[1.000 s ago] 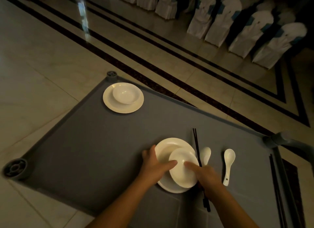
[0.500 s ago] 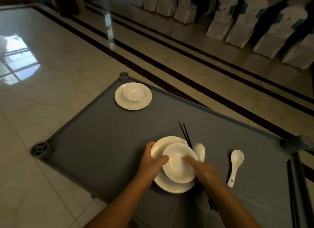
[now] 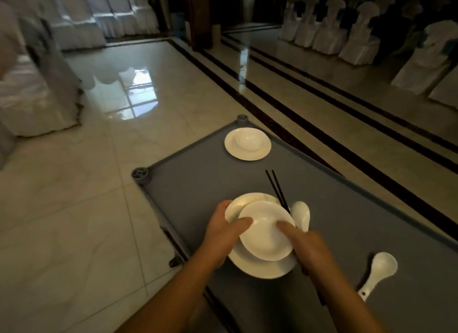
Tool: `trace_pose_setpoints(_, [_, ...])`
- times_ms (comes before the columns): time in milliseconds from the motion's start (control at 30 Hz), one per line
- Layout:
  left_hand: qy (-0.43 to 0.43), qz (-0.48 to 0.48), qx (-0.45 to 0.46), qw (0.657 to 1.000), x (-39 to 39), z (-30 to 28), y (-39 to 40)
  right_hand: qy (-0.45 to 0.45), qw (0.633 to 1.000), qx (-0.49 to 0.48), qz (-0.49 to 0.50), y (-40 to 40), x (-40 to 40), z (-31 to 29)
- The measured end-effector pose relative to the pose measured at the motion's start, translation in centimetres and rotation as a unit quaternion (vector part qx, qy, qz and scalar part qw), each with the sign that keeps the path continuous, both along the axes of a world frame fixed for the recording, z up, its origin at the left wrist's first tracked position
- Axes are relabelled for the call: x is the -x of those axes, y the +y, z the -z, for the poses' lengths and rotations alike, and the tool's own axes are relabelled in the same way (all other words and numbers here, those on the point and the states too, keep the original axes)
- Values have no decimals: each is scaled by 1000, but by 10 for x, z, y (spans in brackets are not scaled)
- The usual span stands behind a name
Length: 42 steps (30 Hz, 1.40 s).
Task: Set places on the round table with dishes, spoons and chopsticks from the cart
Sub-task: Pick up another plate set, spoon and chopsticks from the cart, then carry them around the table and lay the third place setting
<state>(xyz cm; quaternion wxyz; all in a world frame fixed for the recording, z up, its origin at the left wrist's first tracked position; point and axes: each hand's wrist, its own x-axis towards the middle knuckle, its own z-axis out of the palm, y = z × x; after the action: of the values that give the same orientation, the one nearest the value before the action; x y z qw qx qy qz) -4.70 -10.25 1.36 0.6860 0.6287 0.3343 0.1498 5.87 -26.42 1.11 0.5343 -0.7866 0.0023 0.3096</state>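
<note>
Low in the frame, over the grey cart, the left hand gripped a plate and bowl; the right hand gripped their other side, with chopsticks and spoon.

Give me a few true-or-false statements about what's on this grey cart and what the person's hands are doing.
1. Both hands hold the near plate with a bowl on it. True: the left hand and right hand grip its two sides.
2. The far plate is bare. False: a second bowl sits on it.
3. Black chopsticks lie beside the held plate. True.
4. Only one spoon shows on the cart. False: one spoon is by the right hand, another lies apart, further right.
</note>
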Motion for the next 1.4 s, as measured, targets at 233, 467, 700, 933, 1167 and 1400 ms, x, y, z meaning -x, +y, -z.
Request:
trace_pose_setpoints(233, [-42, -164, 0, 986, 76, -33, 51, -25, 984, -3, -176, 90, 32, -46])
trace_pose_setpoints(467, [-81, -317, 11, 945, 202, -54, 132, -58, 941, -21, -333, 219, 131, -69])
trace_pose_setpoints(700, [-75, -447, -16, 891, 366, -61, 213, -98, 894, -32, -436, 351, 287, -73])
trace_pose_setpoints(933, [-46, -552, -34, 832, 513, -50, 262, -94, 840, -35, -534, 438, 435, -67])
trace_pose_setpoints(1167, [-6, -646, -44, 762, 605, -24, 320, -82, 771, -26, -631, 535, 536, -48])
trace_pose_setpoints(1400, [40, -711, -53, 700, 665, -27, 428, -66, 703, -38, -707, 682, 612, -35])
